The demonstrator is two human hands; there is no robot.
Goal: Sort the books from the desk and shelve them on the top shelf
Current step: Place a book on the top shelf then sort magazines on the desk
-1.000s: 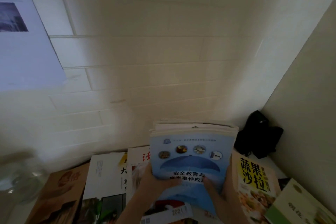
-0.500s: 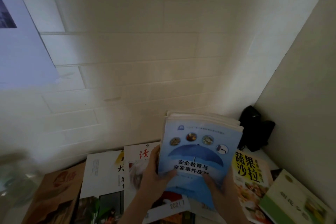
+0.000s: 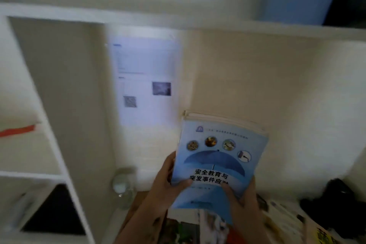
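Observation:
A stack of books [image 3: 217,156] with a light blue umbrella cover on top is raised above the desk, in front of the wall. My left hand [image 3: 168,186] grips its left edge, thumb on the cover. My right hand [image 3: 243,200] grips the lower right corner, thumb across the cover too. More books [image 3: 281,222] lie flat on the desk below, blurred. The top shelf [image 3: 178,24] runs as a white board across the upper part of the view.
A white shelf unit [image 3: 59,144] with compartments stands at left, a dark flat object [image 3: 55,212] in its lower bay. A printed sheet [image 3: 146,81] hangs on the wall. A clear bottle [image 3: 123,186] stands on the desk. A black object [image 3: 340,204] sits at right.
The view has swung up and left, bringing the shelf board and shelf unit into sight. The stack has risen off the desk books with both hands still holding it.

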